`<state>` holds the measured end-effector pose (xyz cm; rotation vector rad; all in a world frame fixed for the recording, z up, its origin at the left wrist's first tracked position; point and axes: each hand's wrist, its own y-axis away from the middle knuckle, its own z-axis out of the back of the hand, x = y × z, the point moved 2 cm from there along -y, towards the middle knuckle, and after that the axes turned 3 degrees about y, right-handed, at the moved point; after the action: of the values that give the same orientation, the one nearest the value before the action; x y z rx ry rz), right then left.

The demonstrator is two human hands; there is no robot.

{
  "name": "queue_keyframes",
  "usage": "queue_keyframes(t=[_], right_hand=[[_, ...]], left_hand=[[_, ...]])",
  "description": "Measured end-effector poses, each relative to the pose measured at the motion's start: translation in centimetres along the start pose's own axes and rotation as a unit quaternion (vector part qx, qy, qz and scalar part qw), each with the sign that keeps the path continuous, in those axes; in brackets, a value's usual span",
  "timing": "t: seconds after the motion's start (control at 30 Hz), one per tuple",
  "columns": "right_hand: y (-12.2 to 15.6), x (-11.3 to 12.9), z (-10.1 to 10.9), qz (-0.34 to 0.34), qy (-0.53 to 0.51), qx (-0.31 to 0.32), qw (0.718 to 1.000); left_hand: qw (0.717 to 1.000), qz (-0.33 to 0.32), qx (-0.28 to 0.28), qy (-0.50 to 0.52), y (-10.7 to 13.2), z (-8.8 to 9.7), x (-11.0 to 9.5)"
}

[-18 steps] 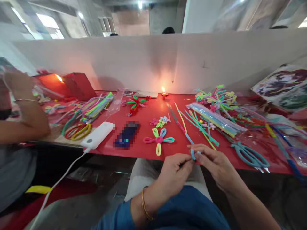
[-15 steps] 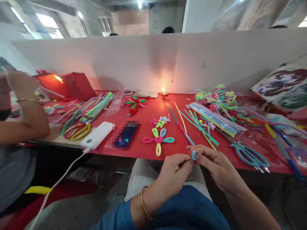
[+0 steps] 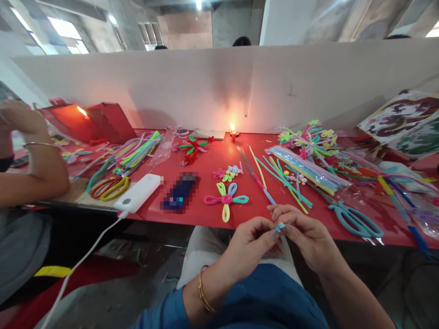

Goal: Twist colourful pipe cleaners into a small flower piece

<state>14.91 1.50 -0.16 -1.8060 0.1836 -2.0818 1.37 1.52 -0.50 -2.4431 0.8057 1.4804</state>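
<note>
My left hand and my right hand meet at the table's front edge, above my lap. Between their fingertips both pinch a small light-blue piece of pipe cleaner, folded short; the fingers cover part of it, and a bit of red shows below. Just left of the hands lies a pipe cleaner flower with looped petals in pink, green, blue and yellow. Smaller pipe cleaner flowers rest behind it. A thin wrapped stick points toward my fingers.
A lit candle burns at the back. Scissors with blue-grey handles, loose pipe cleaners and a bagged bundle lie right. A phone, a white power bank and a co-worker's arm are left.
My left thumb and fingers have shifted slightly on the blue piece. It has turned from upright to slanted between my fingertips. The things on the table stay put.
</note>
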Motion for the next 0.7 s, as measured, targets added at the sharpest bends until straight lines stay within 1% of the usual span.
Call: queue_keyframes(t=[0.07, 0.23, 0.33, 0.47, 0.57, 0.63, 0.67, 0.7], right_hand=[[-0.1, 0.3, 0.0, 0.003, 0.037, -0.011, 0.999], [0.0, 0.6, -0.1, 0.018, 0.057, -0.012, 0.998], [0.2, 0.4, -0.1, 0.014, 0.049, -0.014, 0.999], [0.3, -0.2, -0.4, -0.001, 0.018, -0.045, 0.999], [0.2, -0.6, -0.7, -0.023, 0.006, -0.072, 0.997], [0.1, -0.6, -0.8, -0.043, 0.035, -0.106, 0.993], [0.1, -0.4, -0.8, -0.047, 0.064, -0.12, 0.99], [0.1, -0.1, -0.8, -0.043, 0.097, -0.126, 0.986]], left_hand=[[0.999, -0.024, -0.022, -0.034, 0.2, 0.0, -0.7], [0.995, -0.031, -0.013, -0.093, 0.6, -0.1, -1.0], [0.996, -0.029, -0.017, -0.087, 0.7, 0.0, -0.8], [0.997, -0.016, -0.025, -0.071, 0.6, -0.2, -0.6], [0.996, -0.003, -0.033, -0.082, 0.5, -0.1, -0.6], [0.991, -0.024, -0.055, -0.122, 0.4, 0.1, -0.7], [0.984, -0.048, -0.069, -0.16, 0.4, 0.3, -0.8], [0.971, -0.08, -0.081, -0.211, 0.5, 0.4, -0.9]])
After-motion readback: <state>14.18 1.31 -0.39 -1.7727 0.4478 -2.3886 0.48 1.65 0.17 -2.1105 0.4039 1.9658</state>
